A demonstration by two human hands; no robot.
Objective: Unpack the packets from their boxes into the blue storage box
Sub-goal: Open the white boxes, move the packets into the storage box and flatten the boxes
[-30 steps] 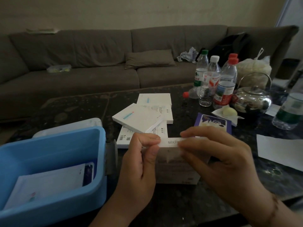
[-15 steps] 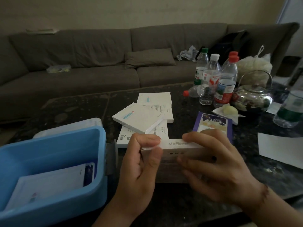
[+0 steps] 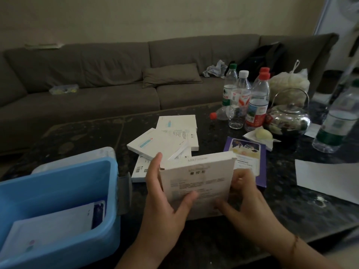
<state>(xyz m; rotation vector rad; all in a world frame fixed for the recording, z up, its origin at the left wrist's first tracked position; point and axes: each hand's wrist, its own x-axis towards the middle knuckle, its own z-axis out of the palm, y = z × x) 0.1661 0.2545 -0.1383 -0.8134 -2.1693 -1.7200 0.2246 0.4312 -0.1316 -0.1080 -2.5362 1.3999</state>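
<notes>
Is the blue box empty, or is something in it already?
Not empty. The blue storage box is open on top, and a flat white packet with a dark edge lies inside, leaning on its wall.

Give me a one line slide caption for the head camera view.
Both hands hold a white box beside the blue storage box.

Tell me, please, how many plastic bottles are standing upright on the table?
5: green-capped, white-capped and two red-capped, one hiding the other, clustered beside the kettle; one large bottle far right.
</notes>
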